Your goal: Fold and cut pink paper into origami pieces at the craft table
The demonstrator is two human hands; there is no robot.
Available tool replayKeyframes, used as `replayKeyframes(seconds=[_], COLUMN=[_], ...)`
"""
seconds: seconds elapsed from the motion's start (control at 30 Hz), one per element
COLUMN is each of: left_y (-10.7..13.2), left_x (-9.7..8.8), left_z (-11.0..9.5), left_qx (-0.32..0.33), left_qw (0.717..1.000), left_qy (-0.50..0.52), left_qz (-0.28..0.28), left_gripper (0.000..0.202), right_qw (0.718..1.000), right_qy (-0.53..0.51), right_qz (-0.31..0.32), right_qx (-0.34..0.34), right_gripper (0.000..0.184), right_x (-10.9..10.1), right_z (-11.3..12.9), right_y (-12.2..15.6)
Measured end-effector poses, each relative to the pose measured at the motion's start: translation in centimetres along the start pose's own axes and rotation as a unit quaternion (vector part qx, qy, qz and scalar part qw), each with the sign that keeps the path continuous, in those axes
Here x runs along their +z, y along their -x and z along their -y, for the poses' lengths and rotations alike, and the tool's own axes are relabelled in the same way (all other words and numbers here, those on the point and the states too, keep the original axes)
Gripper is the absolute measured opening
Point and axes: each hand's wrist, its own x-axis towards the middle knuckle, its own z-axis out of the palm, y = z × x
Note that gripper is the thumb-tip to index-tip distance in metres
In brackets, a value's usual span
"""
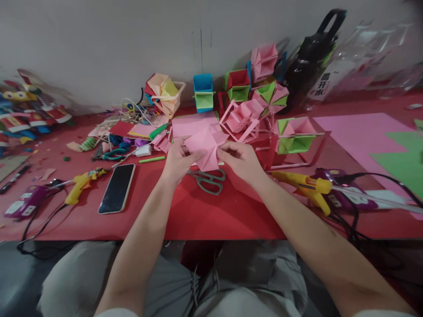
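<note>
A folded pink paper piece (pixel 206 147) is held above the red table (pixel 211 215) between both hands. My left hand (pixel 178 159) pinches its left side, fingers closed on the paper. My right hand (pixel 241 160) grips its right edge the same way. Grey-handled scissors (pixel 209 178) lie on the table just under the paper. A flat pink sheet (pixel 193 124) lies right behind my hands.
Several folded paper baskets (pixel 243 115) in pink, green, blue and red stand along the wall. A black phone (pixel 117 188) and a yellow glue gun (pixel 79 185) lie left; another yellow glue gun (pixel 307 185) with cables lies right. A dark bottle (pixel 310 57) stands behind. Pink and green sheets (pixel 360 136) lie far right.
</note>
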Motion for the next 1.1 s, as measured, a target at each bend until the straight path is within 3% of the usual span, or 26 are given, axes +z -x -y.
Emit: replayKeyframes(seconds=[0.87,1.1], left_y=[-0.16,0.51], left_x=[-0.26,0.40], left_z=[0.41,-0.03], left_qx=[-0.010,-0.124], left_qw=[1.000,0.992], left_qy=[0.005,-0.003], left_qz=[-0.004,0.032], left_gripper=[0.070,0.083], right_qw=[1.000,0.999], right_qy=[0.010,0.008], right_qz=[0.012,-0.049], right_qx=[-0.002,-0.023], right_gripper=[0.021,0.016], right_x=[-0.22,-0.14], right_z=[0.25,-0.08], right_y=[0.04,-0.05])
